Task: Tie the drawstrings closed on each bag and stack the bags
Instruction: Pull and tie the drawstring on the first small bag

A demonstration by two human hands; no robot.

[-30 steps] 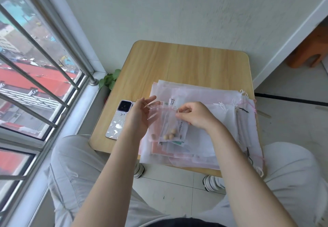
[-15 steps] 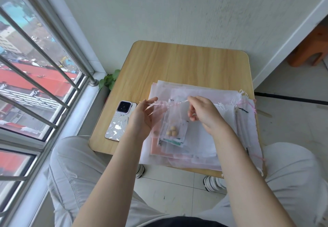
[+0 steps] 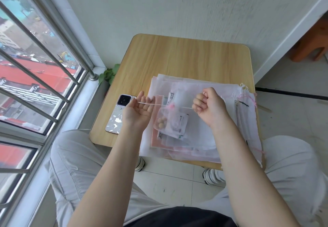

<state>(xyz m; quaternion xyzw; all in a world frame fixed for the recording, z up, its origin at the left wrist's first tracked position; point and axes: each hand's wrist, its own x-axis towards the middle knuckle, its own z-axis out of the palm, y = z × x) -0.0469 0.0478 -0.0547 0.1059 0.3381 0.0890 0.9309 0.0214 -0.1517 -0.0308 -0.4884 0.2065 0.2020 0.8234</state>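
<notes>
Your left hand (image 3: 137, 110) pinches one end of the drawstring (image 3: 150, 103) between thumb and forefinger, the other fingers spread loosely, palm turned up. Your right hand (image 3: 210, 107) is curled into a fist around the opposite end, knuckles toward the camera. Between the two, the cord runs taut and nearly level, and the small pink organza bag (image 3: 170, 120) hangs from it with its mouth gathered into a pucker at the middle. A few round beads (image 3: 160, 123) sit low in its left corner, beside what looks like a printed card.

That bag hangs just above the pile of flat sheer bags (image 3: 195, 138) that covers the near right part of the wooden table (image 3: 186, 58). A phone (image 3: 118, 115) lies face down at the table's left edge, just beside your left hand.

From here, I judge the mouth is cinched but no knot is tied yet. Pull much harder and the thin cord could snap or tear through the fine mesh channel. Ease off unevenly and the pucker may loosen, letting the beads roll toward the opening. Your left pinch looks light, so the cord end could slip free as you cross the two ends. Loose cords at the pile's right edge could also snag the bag when you set it down.
</notes>
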